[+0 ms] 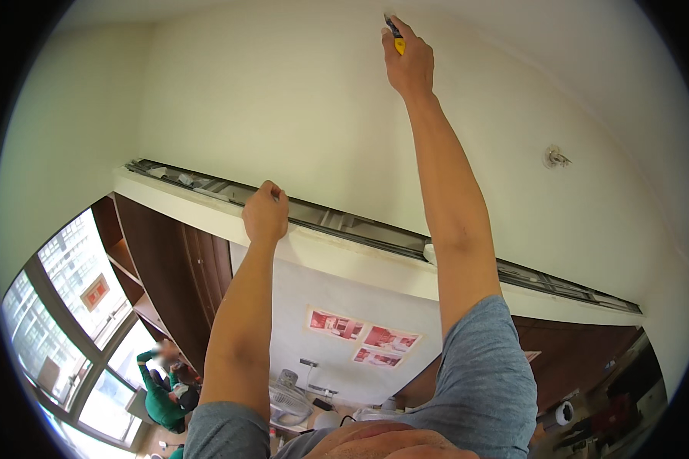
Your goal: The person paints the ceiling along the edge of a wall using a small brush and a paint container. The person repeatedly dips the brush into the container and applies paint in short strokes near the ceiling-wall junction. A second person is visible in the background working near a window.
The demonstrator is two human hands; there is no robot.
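Note:
My right hand (pixel 412 61) is raised high against the pale wall, close to the ceiling. Its fingers are closed around a yellow-and-black utility knife (pixel 399 44), whose dark tip points up at the wall's top. Lower and to the left, my left hand (pixel 266 214) is at the lip of a long white ledge (pixel 344 249). The fingers of that hand are curled together; whatever they may hold is hidden. Behind the lip runs an open slot (pixel 325 218) with metal strips and loose bits inside.
A small metal fitting (pixel 556 157) sticks out of the wall at right. Below are brown cabinets (pixel 164 252), red-and-white pictures (pixel 375 343) and a fan (pixel 289 398). A person in green (pixel 164 398) is by the windows (pixel 84 283) at lower left.

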